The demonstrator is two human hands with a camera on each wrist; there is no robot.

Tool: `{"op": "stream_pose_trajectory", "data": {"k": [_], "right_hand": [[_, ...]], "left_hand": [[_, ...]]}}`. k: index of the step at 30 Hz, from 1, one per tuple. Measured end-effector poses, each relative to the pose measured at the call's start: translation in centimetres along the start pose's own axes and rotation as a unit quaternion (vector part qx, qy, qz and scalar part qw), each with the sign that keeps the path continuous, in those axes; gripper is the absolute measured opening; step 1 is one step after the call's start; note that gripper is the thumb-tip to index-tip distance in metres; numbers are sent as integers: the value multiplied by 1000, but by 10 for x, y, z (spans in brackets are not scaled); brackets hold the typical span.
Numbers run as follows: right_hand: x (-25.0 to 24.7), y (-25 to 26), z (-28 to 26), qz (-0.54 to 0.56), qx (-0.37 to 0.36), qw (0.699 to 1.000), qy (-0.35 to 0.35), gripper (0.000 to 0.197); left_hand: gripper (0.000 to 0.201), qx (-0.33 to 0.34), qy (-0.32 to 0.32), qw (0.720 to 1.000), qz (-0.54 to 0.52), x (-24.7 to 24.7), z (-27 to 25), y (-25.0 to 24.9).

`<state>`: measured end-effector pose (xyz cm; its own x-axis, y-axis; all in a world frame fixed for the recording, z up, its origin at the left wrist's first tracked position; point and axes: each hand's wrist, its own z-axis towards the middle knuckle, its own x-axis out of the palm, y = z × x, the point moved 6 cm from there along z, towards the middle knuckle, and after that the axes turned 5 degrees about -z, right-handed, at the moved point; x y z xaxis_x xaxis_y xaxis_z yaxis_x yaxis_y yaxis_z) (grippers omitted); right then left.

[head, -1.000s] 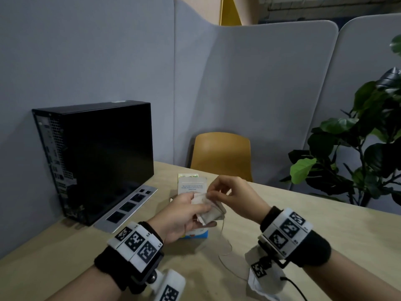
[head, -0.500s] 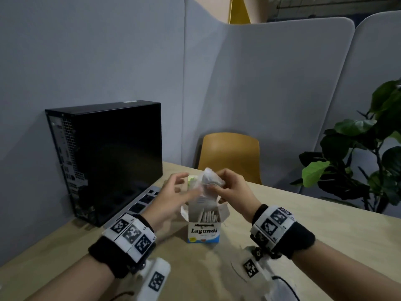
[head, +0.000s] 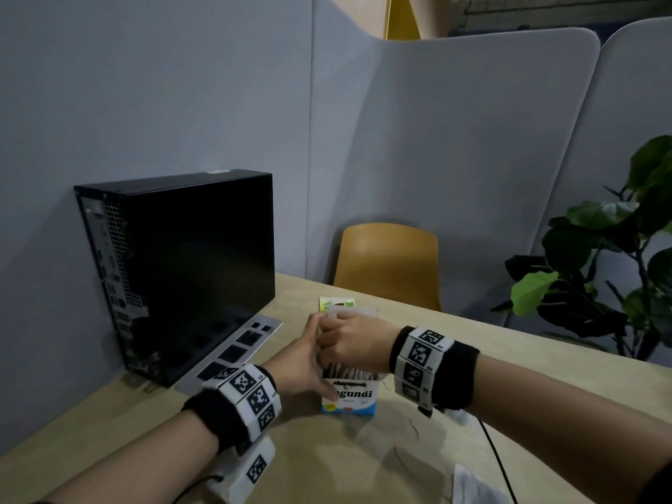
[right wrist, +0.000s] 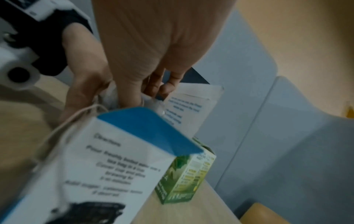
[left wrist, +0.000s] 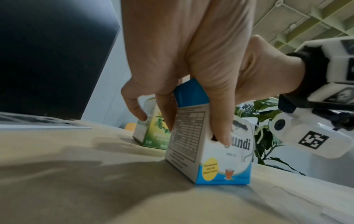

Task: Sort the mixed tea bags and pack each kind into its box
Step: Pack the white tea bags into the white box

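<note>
A white and blue Lagundi box [head: 354, 403] [left wrist: 220, 163] [right wrist: 107, 159] stands open on the table, with several tea bags [head: 351, 374] upright inside. My left hand [head: 309, 365] [left wrist: 182, 60] grips its left side, thumb on the front. My right hand [head: 345, 343] [right wrist: 145, 53] is curled over the opening and pinches a white tea bag [right wrist: 112, 94] down into the box; strings trail over the edge. A green tea box [head: 336, 303] [left wrist: 153, 136] [right wrist: 184, 174] stands just behind, partly hidden by my hands.
A black computer case [head: 182, 267] stands at the left with a grey panel [head: 232, 354] lying flat beside it. A yellow chair [head: 389, 263] and a plant [head: 600, 267] are beyond the table. Something white [head: 472, 485] and a cable [head: 498, 460] lie near right.
My right hand has come down from above the box to its opening with the tea bag. My left hand let go of the bag and took hold of the box's side.
</note>
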<state>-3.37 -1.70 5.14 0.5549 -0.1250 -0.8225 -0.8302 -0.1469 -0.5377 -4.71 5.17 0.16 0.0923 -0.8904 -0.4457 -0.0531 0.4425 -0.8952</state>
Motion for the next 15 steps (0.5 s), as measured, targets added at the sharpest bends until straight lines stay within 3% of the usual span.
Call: {"op": "stream_pose_trajectory", "data": {"k": [3,8,11,15], "right_hand": [[3,3,7,-55,-27,997,46,38],[1,-15,4,51,39,997,44,35],[9,-10,4,32,34,997,54,32],[5,-18,1,113,68,991,5,32]], "left_hand": [[114,-8,-10,1000,-1,-2,0,6],[114,-37,-28,998,33,-8,-1,14],[115,-38,-17,999,29,-4,1,15],[113,-39,-20,998,37,-5,0,15]]}}
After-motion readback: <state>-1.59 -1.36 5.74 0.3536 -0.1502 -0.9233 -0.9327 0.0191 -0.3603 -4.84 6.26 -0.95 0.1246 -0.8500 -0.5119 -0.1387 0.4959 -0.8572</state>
